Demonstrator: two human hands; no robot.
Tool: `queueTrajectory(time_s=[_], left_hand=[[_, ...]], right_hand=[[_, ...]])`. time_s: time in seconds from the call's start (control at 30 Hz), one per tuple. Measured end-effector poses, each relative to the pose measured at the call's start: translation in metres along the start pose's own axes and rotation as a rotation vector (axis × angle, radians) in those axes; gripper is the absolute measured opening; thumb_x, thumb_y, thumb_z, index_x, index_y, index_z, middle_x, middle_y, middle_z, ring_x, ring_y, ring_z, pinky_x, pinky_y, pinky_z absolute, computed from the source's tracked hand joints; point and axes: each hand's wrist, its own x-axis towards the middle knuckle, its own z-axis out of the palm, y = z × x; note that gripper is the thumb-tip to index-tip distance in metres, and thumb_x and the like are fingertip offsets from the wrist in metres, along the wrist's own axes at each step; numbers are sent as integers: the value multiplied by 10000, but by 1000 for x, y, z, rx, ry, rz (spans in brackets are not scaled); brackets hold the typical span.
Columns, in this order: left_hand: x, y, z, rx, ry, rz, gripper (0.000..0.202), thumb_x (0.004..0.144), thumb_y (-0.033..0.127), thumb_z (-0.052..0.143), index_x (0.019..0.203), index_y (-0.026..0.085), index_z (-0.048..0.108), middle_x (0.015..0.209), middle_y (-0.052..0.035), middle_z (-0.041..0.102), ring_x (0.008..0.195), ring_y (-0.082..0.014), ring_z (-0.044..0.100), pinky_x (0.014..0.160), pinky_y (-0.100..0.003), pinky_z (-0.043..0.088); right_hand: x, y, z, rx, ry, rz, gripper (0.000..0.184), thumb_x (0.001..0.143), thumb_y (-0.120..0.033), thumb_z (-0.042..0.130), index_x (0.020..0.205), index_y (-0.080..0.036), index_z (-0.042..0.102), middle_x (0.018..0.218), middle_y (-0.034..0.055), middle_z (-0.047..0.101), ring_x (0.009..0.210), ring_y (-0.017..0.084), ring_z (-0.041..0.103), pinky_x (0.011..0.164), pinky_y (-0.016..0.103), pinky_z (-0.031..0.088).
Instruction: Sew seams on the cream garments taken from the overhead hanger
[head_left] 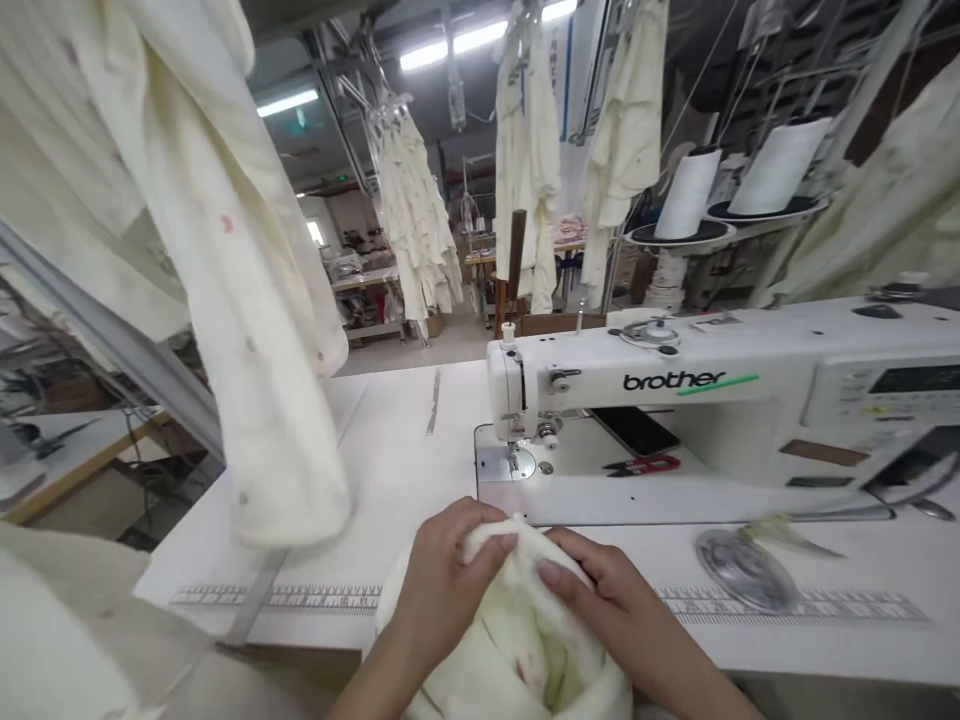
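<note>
A pale cream garment point(517, 640) with small printed spots lies bunched at the front edge of the white table, its opening facing me. My left hand point(457, 560) pinches the garment's edge between thumb and fingers. On the other side of the opening, my right hand point(600, 590) grips the same edge, thumb on top. Just beyond both hands stands a white sewing machine point(720, 380), its needle and presser foot point(514, 455) over the metal plate. The garment's lower part runs out of view.
Red-handled thread snips point(643, 465) and a dark phone point(637, 430) rest on the machine bed. A round clear dish point(746, 570) sits at right on the table ruler point(862, 604). A cream garment point(277, 400) hangs at left. Thread cones point(688, 193) stand behind the machine.
</note>
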Motion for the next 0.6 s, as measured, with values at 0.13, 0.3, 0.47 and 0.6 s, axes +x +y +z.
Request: queueTrajectory(time_s=[0.13,0.3,0.47,0.6], left_hand=[[-4,-1,2,37,2,36,102,786,290,553,797,239,641,817,-3,608,788,-150,561,695,-235,410],[-6,-1,5,78,-26,58,130,813,225,505,854,259,625,861,8,624,832,-145,564,737,-239,416],[-10,-7,6,148,-65,187,144,823,176,473,841,237,602,879,-25,590,804,-145,549,700,-251,423],[-15,-15,7,174,-1,372,199,830,117,420,862,237,575,1094,-60,544,855,-153,532,700,-276,431]], right_hand=[[8,-9,-9,-253,68,-161,247,898,-311,454,1125,-258,537,1117,44,524,998,198,494,843,289,405],[17,-22,-8,-385,15,-158,120,875,-212,483,890,-246,596,834,-21,607,772,137,549,687,226,415],[30,-21,-15,-71,-139,71,179,842,-319,515,727,-183,528,577,-35,517,532,108,492,488,195,390],[47,-2,-13,311,-432,298,292,734,-423,604,672,-151,516,477,-45,469,383,81,426,367,168,358]])
